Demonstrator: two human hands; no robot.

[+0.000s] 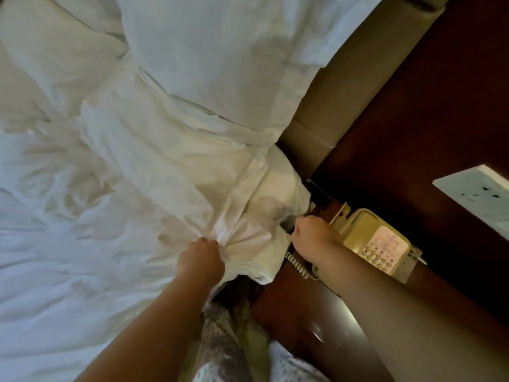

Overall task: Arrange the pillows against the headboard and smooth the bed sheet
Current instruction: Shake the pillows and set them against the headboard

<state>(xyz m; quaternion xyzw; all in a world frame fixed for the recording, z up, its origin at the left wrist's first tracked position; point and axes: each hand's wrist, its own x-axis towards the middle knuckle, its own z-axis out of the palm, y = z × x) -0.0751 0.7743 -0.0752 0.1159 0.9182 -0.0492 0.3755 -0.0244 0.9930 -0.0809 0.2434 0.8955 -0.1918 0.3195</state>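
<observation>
A white pillow (214,59) leans against the tan padded headboard (325,111) at the top of the bed. Another white pillow (52,56) lies to its left. The wrinkled white bed sheet (68,230) covers the mattress and bunches at the near corner. My left hand (201,260) grips a fold of the sheet at that corner. My right hand (311,232) holds the sheet's edge beside the mattress corner, fingers curled and hidden from view.
A dark wooden nightstand (303,321) stands right of the bed with a beige telephone (377,244) and its coiled cord (297,264) on it. A white socket panel (479,191) sits on the dark wall. Patterned trouser legs (220,348) show below.
</observation>
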